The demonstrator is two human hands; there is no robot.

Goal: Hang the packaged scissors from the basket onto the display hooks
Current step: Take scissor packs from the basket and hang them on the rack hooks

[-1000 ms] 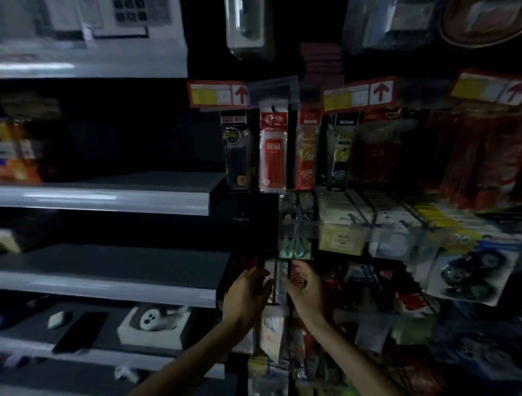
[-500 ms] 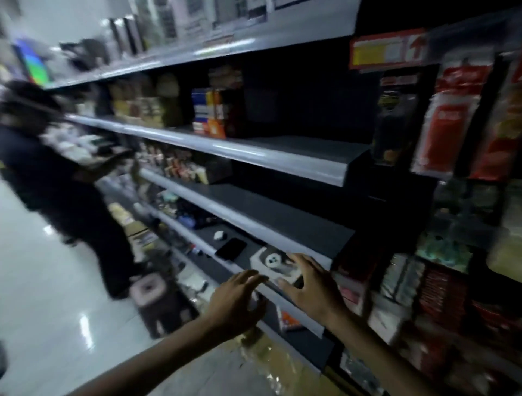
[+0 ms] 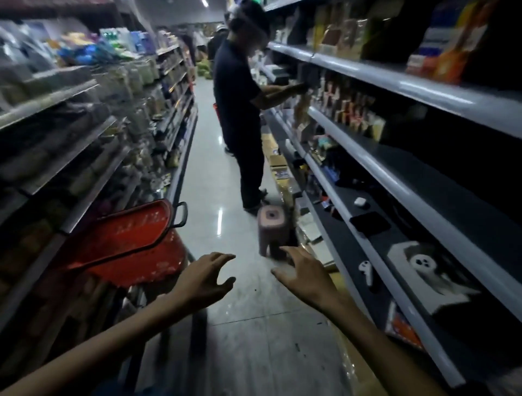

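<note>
the aisle is dim overall. light comes from a ceiling strip (image 3: 205, 2) at the top edge, far down the aisle, and the glossy floor (image 3: 240, 311) throws it back as a thin white streak of glare mid-aisle. the shelves on the right (image 3: 423, 92) catch a pale sheen along their front edges, while the space beneath them sinks to near black toward the right edge. the shelves on the left (image 3: 70, 118) are smeared with motion blur, as are the red basket (image 3: 121, 240) and the pink stool (image 3: 272, 229). the left hand (image 3: 203, 278) and right hand (image 3: 303, 275) are evenly lit and fairly sharp. straight lines bow near the corners from the wide lens.
</note>
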